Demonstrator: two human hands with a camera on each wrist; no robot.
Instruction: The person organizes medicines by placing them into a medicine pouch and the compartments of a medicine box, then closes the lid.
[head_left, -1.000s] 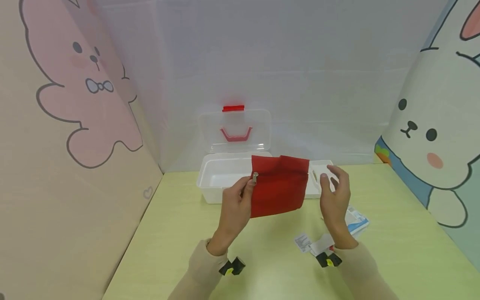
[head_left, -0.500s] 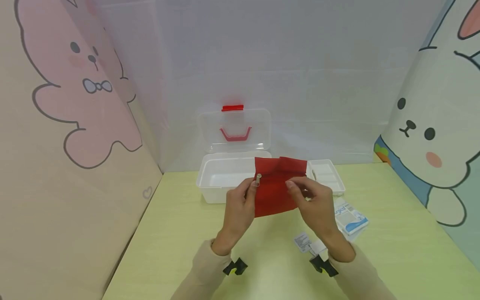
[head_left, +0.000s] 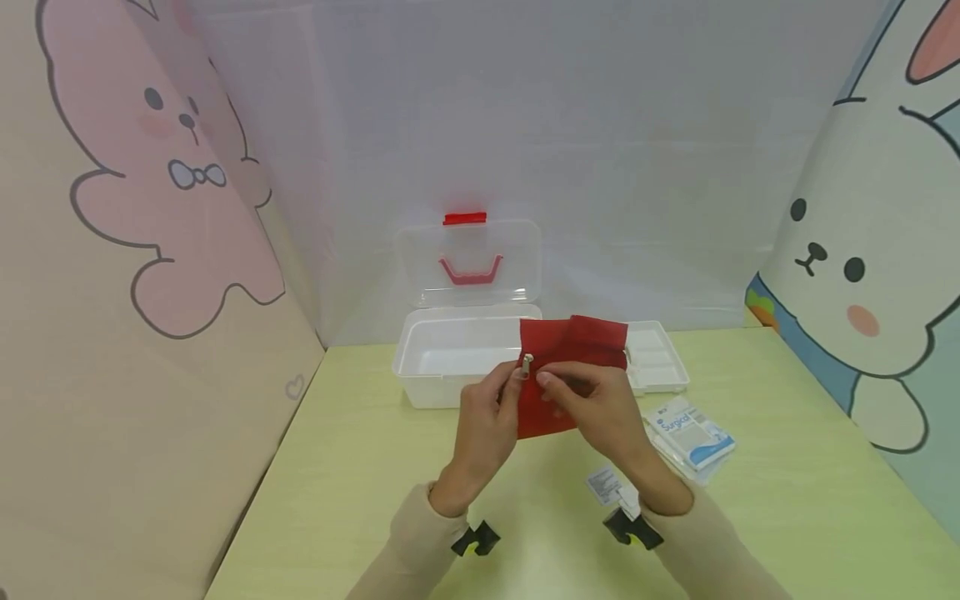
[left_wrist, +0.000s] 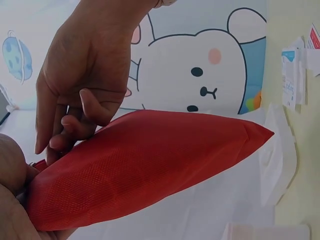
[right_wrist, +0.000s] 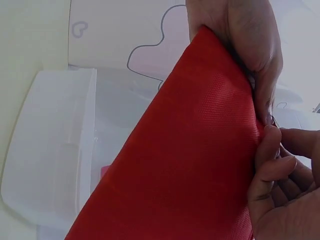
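A red zip pouch (head_left: 573, 337) is held up above the table, tilted, with a metal zip pull (head_left: 527, 365) at its left end. My left hand (head_left: 486, 421) grips that end, thumb on the near face beside the pull. My right hand (head_left: 600, 408) is in front of the pouch, thumb and index fingertips close to the pull, fingers bent. In the left wrist view the right hand (left_wrist: 90, 65) reaches down over the upper edge of the pouch (left_wrist: 145, 165). In the right wrist view its fingers lie at the edge of the pouch (right_wrist: 185, 145).
A clear box (head_left: 431, 387) with its lid (head_left: 420, 267) raised stands behind the pouch. Right of it lies a white compartment tray (head_left: 656, 354). A packet marked "Surgical" (head_left: 692, 435) and small paper packets (head_left: 602, 483) lie at the right.
My right hand has moved left from the pouch's right side to near the zip pull. The left hand has shifted slightly right with the pouch, still gripping it.
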